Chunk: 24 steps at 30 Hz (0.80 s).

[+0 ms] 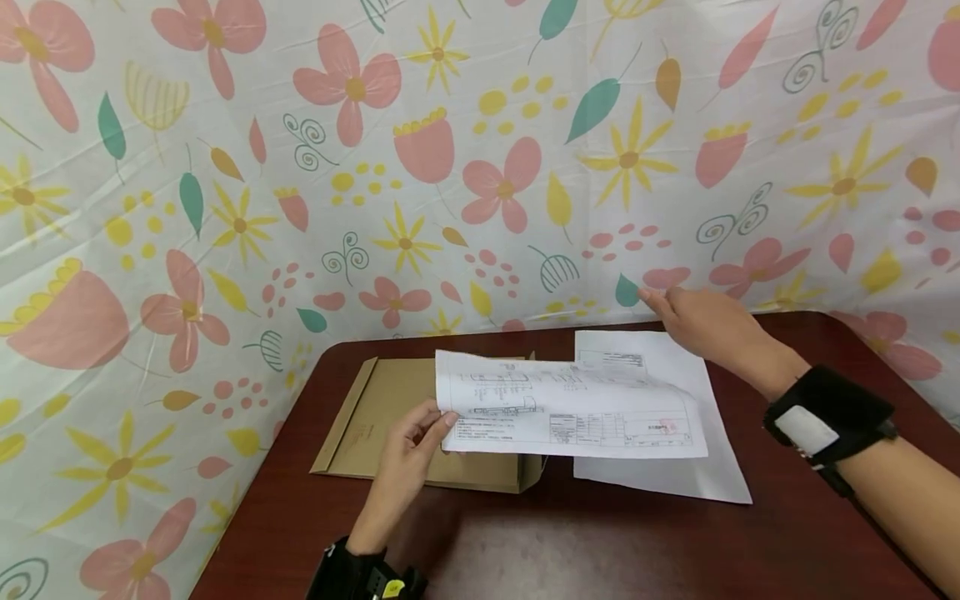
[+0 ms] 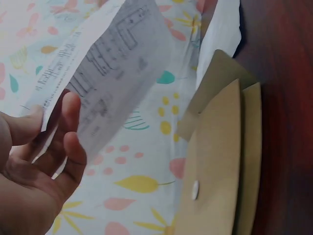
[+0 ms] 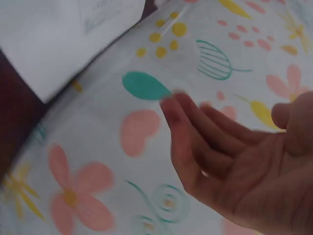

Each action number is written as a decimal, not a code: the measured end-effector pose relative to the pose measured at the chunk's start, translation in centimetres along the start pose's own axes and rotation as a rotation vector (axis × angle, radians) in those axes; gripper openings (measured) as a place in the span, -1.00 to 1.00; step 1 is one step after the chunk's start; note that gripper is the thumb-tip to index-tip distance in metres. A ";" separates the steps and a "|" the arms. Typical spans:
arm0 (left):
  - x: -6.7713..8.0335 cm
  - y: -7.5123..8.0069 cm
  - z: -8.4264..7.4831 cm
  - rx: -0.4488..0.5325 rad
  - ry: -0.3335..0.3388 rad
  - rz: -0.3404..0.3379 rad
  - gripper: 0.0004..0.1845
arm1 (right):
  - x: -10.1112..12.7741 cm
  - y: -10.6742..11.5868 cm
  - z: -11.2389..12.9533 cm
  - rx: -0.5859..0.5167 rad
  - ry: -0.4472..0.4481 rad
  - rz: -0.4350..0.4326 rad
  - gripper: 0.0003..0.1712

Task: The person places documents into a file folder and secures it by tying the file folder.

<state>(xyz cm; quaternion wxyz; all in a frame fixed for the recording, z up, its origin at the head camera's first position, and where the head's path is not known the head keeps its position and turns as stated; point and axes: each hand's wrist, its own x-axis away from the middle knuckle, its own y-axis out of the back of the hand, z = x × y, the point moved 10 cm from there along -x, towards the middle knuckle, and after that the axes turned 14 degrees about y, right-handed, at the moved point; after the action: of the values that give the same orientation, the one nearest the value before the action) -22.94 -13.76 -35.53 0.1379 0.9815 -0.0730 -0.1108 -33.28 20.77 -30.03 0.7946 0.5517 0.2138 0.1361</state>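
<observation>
Head view first: nearest the person, the left hand [image 1: 408,454] pinches the left edge of a printed sheet [image 1: 570,408] between thumb and fingers, holding it lifted over the dark red table [image 1: 525,542]. The left wrist view shows the same grip from below, thumb [image 2: 22,129] on one side and curled fingers [image 2: 71,142] on the other, with the printed drawing showing through the paper [image 2: 107,63]. Beneath the sheet's left half lies a brown envelope [image 1: 390,417], flat on the table, its flap side up in the left wrist view [image 2: 220,161]. To the right, a second white sheet [image 1: 675,467] lies flat, partly covered by the lifted one. Farther back, the right hand [image 1: 697,321] hovers over the far edge of that flat sheet, fingers extended and loosely straight, holding nothing; the right wrist view shows its open palm [image 3: 244,166] before the flowered cloth backdrop [image 1: 480,167].
</observation>
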 end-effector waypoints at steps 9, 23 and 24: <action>0.1 0.7 -0.9 -0.010 -0.045 -0.039 -0.83 | 0.8 -4.3 -3.4 -0.611 -0.155 0.171 -0.14; -0.8 1.0 4.4 0.072 0.382 -0.054 -0.80 | 0.9 1.8 -1.7 -0.685 -0.021 -0.266 -0.57; -1.0 0.9 4.5 0.076 0.394 -0.055 -0.80 | 0.9 1.9 -1.7 -0.682 -0.021 -0.281 -0.58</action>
<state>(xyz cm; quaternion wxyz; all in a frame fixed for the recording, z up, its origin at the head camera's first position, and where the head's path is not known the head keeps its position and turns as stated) -25.05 -15.62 -39.30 0.1094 0.9903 -0.0220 0.0822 -33.26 23.28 -28.95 0.9459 0.2216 0.2219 0.0833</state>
